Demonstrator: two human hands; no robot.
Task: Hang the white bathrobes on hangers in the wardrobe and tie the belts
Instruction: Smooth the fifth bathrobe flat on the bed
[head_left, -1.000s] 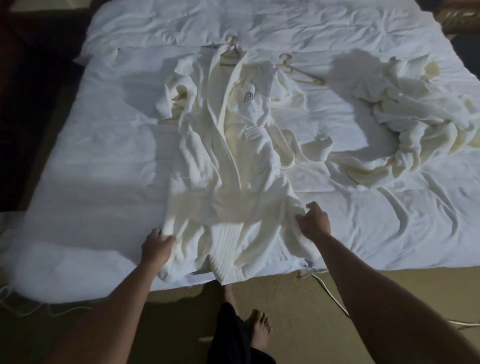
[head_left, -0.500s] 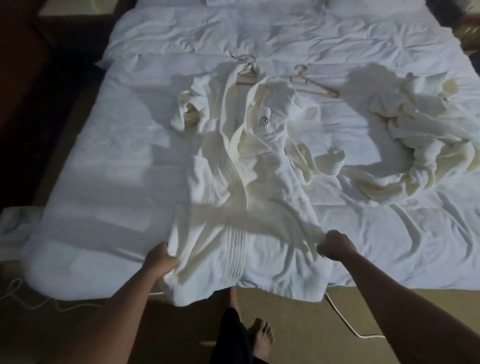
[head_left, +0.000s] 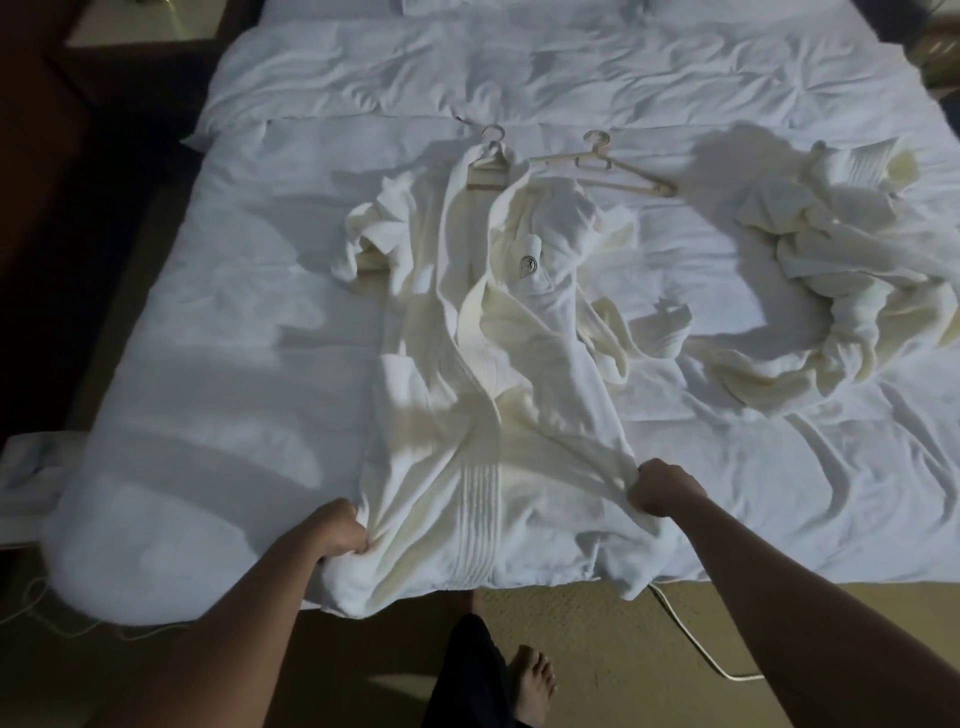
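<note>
A white bathrobe (head_left: 498, 374) lies lengthwise on the bed, collar far from me, its hem hanging over the near edge. A pale hanger (head_left: 488, 166) sits inside its collar with the hook sticking out. My left hand (head_left: 340, 527) grips the robe's lower left edge; my right hand (head_left: 662, 488) grips its lower right edge. Its belt (head_left: 618, 332) trails in loops to the right. A second hanger (head_left: 605, 163) lies bare beside the collar. A second bathrobe (head_left: 852, 280) lies crumpled at the right.
The bed (head_left: 234, 364) carries a rumpled white duvet. A white cable (head_left: 691, 634) runs over the tan carpet near my bare foot (head_left: 530, 686). A dark nightstand (head_left: 130, 57) stands at the far left.
Both hands have drawn the robe's lower part toward the near bed edge and spread it wider. The hem now hangs further over the edge.
</note>
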